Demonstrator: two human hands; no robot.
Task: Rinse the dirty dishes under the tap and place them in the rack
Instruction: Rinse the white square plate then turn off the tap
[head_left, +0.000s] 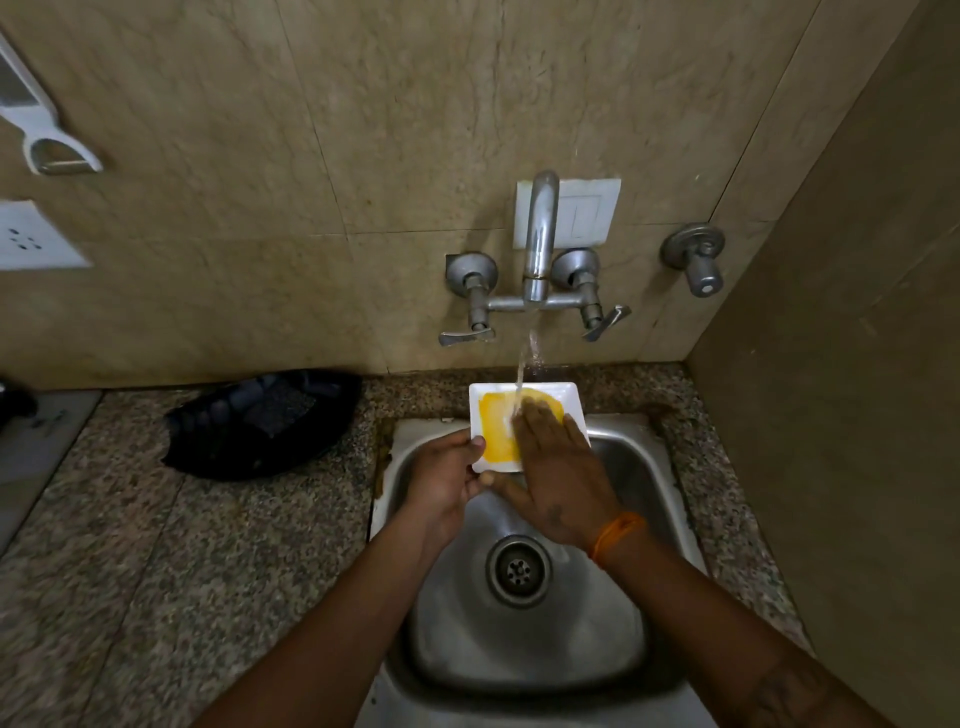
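Observation:
A square white plate (480, 402) smeared with yellow residue is held over the steel sink (639, 478), under the running tap (540, 234). My left hand (447, 475) grips the plate's near left corner, thumb on its rim. My right hand (558, 473) lies flat on the plate's right half with the fingers spread, in the stream of water. It covers part of the yellow smear. An orange thread is tied around my right wrist.
A black rack (260, 421) sits on the speckled granite counter (156, 545) left of the sink. Two lever handles flank the tap on the tiled wall, with another valve (696, 257) to the right. A side wall closes the right edge.

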